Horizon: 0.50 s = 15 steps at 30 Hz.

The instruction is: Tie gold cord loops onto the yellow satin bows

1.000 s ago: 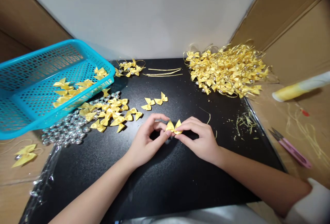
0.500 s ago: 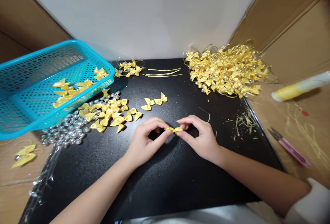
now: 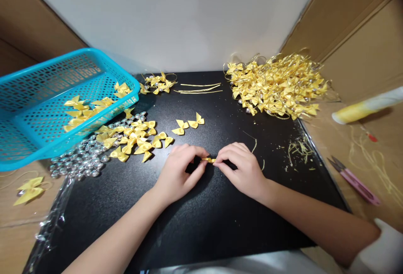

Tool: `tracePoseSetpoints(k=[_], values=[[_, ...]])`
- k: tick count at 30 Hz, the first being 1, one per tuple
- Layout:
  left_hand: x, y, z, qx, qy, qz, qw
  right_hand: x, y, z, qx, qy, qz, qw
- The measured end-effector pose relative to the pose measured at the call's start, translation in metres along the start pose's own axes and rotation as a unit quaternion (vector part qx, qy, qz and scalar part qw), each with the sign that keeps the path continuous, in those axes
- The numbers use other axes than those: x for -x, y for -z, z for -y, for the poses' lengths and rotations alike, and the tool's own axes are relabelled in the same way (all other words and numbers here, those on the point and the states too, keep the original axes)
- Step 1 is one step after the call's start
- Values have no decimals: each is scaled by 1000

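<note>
A small yellow ribbon bow [image 3: 210,160] is pinched between my two hands over the middle of the black board. My left hand [image 3: 182,169] grips its left end between thumb and fingers. On the other end, the thumb and fingers of my right hand [image 3: 241,164] are closed; the fingertips hide much of the bow. Two loose yellow bows [image 3: 188,125] lie just beyond my hands. To the left, a heap of yellow bows [image 3: 138,137] rests against a spread of shiny silver beads [image 3: 82,156].
A blue perforated basket [image 3: 40,153] holding bows stands at the left. Gold cord pieces [image 3: 200,89] lie at the back. Finished-looking bows with cord loops [image 3: 277,85] are piled back right. Pink thread snips [image 3: 359,185], cord scraps [image 3: 300,150] and a yellow-white roll [image 3: 362,108] lie right.
The bow has turned between my fingers, and less of it shows. My right fingers have closed further around its right end, and both hands have shifted slightly.
</note>
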<state>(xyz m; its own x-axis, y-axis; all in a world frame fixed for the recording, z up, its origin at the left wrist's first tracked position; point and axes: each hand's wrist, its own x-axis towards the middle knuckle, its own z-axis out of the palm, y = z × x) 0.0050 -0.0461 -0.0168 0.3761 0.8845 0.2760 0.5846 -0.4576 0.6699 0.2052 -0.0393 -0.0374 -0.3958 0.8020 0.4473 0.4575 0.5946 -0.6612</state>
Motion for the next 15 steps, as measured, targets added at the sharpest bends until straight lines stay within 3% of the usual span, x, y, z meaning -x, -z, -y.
tracePoseSetpoints(k=[9,15], values=[[1,1,-4,6,-40,28,999,1,1,2,56,-17,63,996],[-2,6,-2,-40,-57,73,995,-3,6,8,26,-16,155,987]])
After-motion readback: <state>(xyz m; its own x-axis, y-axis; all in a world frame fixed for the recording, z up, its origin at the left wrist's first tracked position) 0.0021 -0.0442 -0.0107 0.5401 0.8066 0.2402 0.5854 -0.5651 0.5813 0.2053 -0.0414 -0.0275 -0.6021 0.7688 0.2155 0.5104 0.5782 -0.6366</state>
